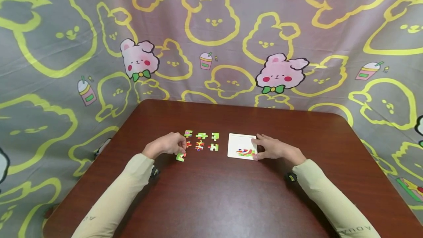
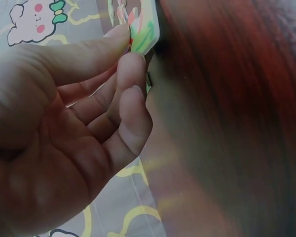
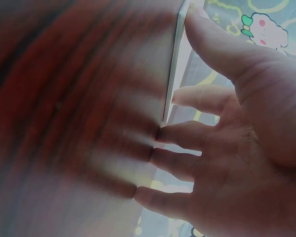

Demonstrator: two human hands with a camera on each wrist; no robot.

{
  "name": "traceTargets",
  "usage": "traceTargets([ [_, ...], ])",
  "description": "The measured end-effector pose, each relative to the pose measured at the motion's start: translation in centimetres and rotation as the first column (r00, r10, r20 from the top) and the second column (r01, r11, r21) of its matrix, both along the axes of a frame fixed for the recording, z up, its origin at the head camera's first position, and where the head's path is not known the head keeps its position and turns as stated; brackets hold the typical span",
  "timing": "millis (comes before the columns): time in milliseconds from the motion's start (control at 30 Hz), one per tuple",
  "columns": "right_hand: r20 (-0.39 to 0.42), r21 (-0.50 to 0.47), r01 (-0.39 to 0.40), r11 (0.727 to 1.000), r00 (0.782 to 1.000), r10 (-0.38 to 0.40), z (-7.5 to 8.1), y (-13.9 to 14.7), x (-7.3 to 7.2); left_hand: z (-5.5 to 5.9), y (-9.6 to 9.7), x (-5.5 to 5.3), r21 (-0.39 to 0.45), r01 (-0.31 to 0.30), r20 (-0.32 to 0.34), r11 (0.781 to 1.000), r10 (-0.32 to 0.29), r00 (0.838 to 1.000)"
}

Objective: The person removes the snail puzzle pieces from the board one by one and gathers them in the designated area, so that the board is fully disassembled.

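At the left of the loose pieces, my left hand (image 1: pixel 168 144) pinches a green jigsaw puzzle piece (image 1: pixel 180 157) between thumb and index finger. The left wrist view shows this piece (image 2: pixel 145 30) close up, with its pale edge turned toward the table. My right hand (image 1: pixel 277 148) rests at the right edge of a square white puzzle tray (image 1: pixel 235 143), thumb on the near corner and fingers spread along the side. In the right wrist view the tray (image 3: pixel 175 64) appears edge-on beside the thumb. Joined colourful pieces (image 1: pixel 245 152) lie in the tray's near right part.
Several loose puzzle pieces, among them a red and green one (image 1: pixel 199 145) and a green one (image 1: pixel 214 147), lie in rows between the left hand and the tray. The brown table (image 1: pixel 211 194) meets a patterned curtain (image 1: pixel 228 87) behind.
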State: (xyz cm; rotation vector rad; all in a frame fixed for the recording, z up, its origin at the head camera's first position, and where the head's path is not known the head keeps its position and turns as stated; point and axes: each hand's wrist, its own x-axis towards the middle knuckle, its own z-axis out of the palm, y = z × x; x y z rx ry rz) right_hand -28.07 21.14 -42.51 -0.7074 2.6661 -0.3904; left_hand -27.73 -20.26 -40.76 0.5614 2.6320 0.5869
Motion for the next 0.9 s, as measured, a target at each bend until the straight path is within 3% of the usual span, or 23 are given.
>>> traceTargets([
  [367,-0.016,-0.007,-0.017,1.000,1.000,0.017,-0.1,0.1,0.0,-0.1,0.3,0.5,-0.102,0.049,-0.096,0.994,-0.059,0.994],
  [567,-0.016,-0.017,-0.025,1.000,1.000,0.024,-0.1,0.0,0.0,0.1,0.1,0.4,-0.122,0.060,-0.112,0.991,-0.074,0.991],
  [900,0.005,-0.005,-0.002,1.000,1.000,0.002,0.0,0.0,0.0,0.9,1.4,-0.4,-0.057,0.092,-0.223,0.994,-0.102,0.969],
])
